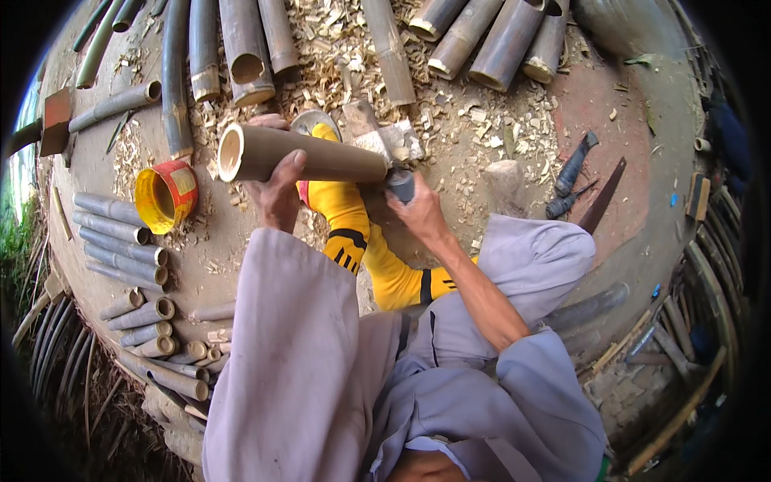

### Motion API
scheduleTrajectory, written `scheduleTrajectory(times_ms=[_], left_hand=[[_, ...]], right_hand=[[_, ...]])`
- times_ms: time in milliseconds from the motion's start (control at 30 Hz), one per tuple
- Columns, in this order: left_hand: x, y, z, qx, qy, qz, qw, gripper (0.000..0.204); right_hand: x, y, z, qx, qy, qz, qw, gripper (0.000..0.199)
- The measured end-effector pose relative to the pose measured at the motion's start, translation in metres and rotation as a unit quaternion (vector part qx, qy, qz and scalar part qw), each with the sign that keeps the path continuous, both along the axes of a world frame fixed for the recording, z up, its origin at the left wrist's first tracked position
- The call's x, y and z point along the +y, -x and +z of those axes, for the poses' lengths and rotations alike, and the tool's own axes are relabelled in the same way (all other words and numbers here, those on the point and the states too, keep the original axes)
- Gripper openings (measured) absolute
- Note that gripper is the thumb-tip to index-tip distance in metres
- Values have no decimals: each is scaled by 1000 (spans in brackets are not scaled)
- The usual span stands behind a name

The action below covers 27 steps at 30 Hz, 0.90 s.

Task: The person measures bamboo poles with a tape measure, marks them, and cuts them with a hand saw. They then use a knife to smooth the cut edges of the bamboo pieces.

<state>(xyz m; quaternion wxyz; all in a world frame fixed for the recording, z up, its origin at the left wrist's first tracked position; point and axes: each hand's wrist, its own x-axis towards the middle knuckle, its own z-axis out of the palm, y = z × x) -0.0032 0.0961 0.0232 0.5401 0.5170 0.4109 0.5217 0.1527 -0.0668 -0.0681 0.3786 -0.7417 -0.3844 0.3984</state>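
Observation:
A thick, brownish bamboo tube (321, 157) lies across in front of me, its pale cut end facing left. My left hand (279, 186) is closed round it near that end, with fingers showing on its far side too. At the tube's right end, my right hand (423, 212) grips a tool with a dark handle (400, 185). The tool's working end is hidden or too small to make out. My feet, in yellow socks (339, 207), are under and beside the tube.
Wood shavings (329, 48) cover the ground ahead, below several large bamboo tubes (506, 44). A red-and-yellow tin (166, 197) stands left, near stacked smaller bamboo pieces (120, 230). To the right lie a saw (602, 197) and a tool with a dark wrapped handle (572, 173).

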Motion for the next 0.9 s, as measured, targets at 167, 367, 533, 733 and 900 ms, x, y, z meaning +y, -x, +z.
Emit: scheduleTrajectory(times_ms=[167,367,533,733,900], left_hand=[[7,-20,15,-165,125,171,963,42],[-7,-13,-4,-218,51,117,967,36],[-12,-17,-8,-214,25,71,974,39],[-12,5,-17,-230,22,49,972,45],[-15,5,-11,-112,30,21,993,47]], right_hand=[[4,-19,27,29,69,7,997,34],[13,-8,94,-32,-187,-33,981,36],[13,-24,11,-18,72,44,996,36],[13,-14,87,-4,-89,1,996,36],[5,-12,8,-31,89,55,994,37]])
